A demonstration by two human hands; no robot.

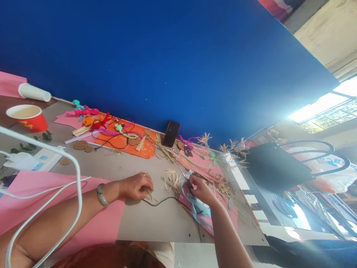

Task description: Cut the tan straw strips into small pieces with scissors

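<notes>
My left hand [137, 185], with a grey bangle at the wrist, is closed over a few pale dried strips [150, 195] above the grey table [158, 223]. To its right, my right hand [199, 187] is wrapped round the dark handles of a pair of scissors [190, 186], whose blades point up and left. Curled pale strips [173, 179] lie between the hands. Beneath and beside my right hand are a light blue ribbon [199, 206] and pink paper.
A black phone [171, 134] leans against the blue partition [167, 63]. Orange paper [147, 149] bears cords and yarn. At the left are a red paper cup [36, 121], a power strip [48, 158] and a white cable [79, 186]. A black bag [279, 167] stands right.
</notes>
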